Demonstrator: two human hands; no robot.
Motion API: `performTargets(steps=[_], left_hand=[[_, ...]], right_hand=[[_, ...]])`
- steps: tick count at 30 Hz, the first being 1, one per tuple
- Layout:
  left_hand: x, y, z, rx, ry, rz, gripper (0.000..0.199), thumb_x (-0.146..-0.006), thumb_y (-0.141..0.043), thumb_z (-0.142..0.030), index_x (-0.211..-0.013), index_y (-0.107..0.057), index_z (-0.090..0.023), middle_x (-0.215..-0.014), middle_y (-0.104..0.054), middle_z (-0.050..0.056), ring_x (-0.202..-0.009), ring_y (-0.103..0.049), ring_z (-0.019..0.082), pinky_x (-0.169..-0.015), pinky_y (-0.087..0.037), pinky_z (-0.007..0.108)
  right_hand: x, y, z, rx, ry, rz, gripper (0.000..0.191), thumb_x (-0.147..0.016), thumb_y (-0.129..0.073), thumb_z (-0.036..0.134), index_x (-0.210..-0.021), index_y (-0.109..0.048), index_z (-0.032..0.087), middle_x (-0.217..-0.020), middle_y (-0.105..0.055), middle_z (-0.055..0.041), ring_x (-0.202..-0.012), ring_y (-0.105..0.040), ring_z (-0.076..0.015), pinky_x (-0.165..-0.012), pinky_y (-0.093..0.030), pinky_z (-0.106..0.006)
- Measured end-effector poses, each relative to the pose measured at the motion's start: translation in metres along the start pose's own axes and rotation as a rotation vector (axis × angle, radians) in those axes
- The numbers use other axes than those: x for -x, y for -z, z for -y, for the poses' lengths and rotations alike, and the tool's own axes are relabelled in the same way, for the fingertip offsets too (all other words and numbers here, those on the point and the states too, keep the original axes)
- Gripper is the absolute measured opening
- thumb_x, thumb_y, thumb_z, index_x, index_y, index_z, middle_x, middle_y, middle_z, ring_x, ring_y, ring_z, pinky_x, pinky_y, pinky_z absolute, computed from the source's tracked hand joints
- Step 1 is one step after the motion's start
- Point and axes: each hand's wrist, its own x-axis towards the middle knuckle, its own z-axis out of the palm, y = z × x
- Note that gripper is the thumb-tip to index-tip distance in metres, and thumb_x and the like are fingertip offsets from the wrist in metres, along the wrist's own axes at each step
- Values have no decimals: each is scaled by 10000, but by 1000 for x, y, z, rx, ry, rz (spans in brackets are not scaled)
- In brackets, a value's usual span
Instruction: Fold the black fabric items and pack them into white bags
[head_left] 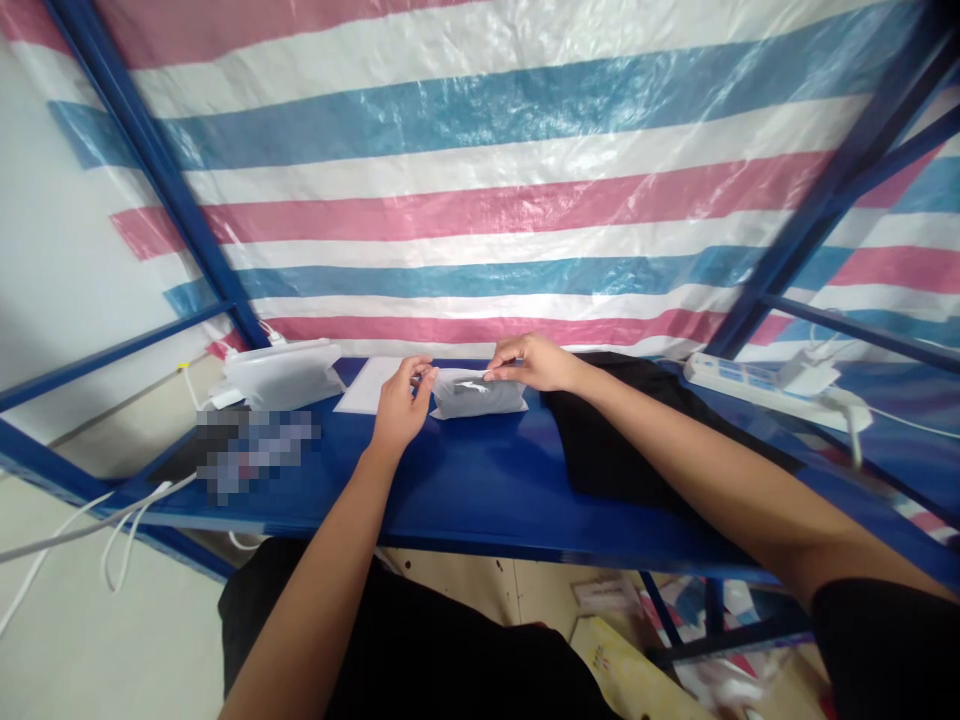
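A small translucent grey bag (480, 400) stands near the back of the blue shelf (465, 500), with something dark inside and a white mark on its front. My left hand (407, 395) pinches the bag's upper left corner between thumb and fingers. At the top edge, right of the middle, my right hand (531, 362) grips the bag with thumb and fingertips. A white sheet (367, 388) lies just left of the bag, partly behind my left hand. Black cloth (607, 440) is spread to the right, under my right forearm.
A white packet (283, 372) sits at the back left, near a blurred patch and white cables (124, 530). On the right is a white power strip (772, 390) with plugs. Blue metal posts frame a striped sheet (487, 190). A yellow box (630, 670) lies below.
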Motion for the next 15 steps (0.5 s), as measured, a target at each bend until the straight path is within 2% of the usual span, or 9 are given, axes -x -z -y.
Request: performTargets(steps=[3,4,6,8,12,15], left_hand=[[0,-4,1,167,144,73,744,-971,-785,-536,-1589,-494,-241,-1369,-751,132,-1163,-745,271,-981,-595,386],[-1,-5,0,236,184,108,782,-949,-809,-549,-1594,-501,-232,-1391,-745,137,-1216,-732,285,-1022,-585,399],[-2,-6,-2,354,248,197,663,-957,-787,-586,-1479,-639,-205,-1370,-761,135,-1265,-718,310,-1062,-572,412],[-2,-5,-6,423,298,268,539,-980,-744,-612,-1304,-760,-181,-1300,-794,129,-1234,-731,330,-1046,-580,423],[-3,-6,-9,521,359,240,502,-951,-787,-564,-1275,-791,-180,-1272,-812,119,-1190,-747,334,-1018,-595,442],[-3,-8,-8,559,351,233,486,-938,-800,-536,-1272,-787,-183,-1286,-807,111,-1183,-748,315,-1020,-593,430]], right_hand=[[0,-2,4,41,48,-22,309,-1035,-711,470,-1011,-859,199,-954,-812,-80,-815,-720,-200,-736,-500,-310],[0,-3,5,48,54,-32,308,-1046,-695,461,-1022,-852,197,-967,-815,-81,-819,-719,-200,-739,-498,-310],[1,-5,8,58,50,-51,311,-1059,-673,454,-1033,-835,190,-982,-819,-81,-812,-709,-195,-728,-485,-307],[1,-7,10,64,22,-54,321,-1060,-663,466,-1025,-813,185,-933,-806,-66,-744,-671,-180,-682,-451,-301],[2,-10,17,81,-66,-11,329,-1069,-622,502,-1040,-750,201,-719,-685,8,-569,-514,-147,-591,-353,-298],[3,-11,24,85,-80,34,303,-1085,-573,490,-1058,-699,215,-688,-645,26,-544,-490,-148,-592,-350,-299]])
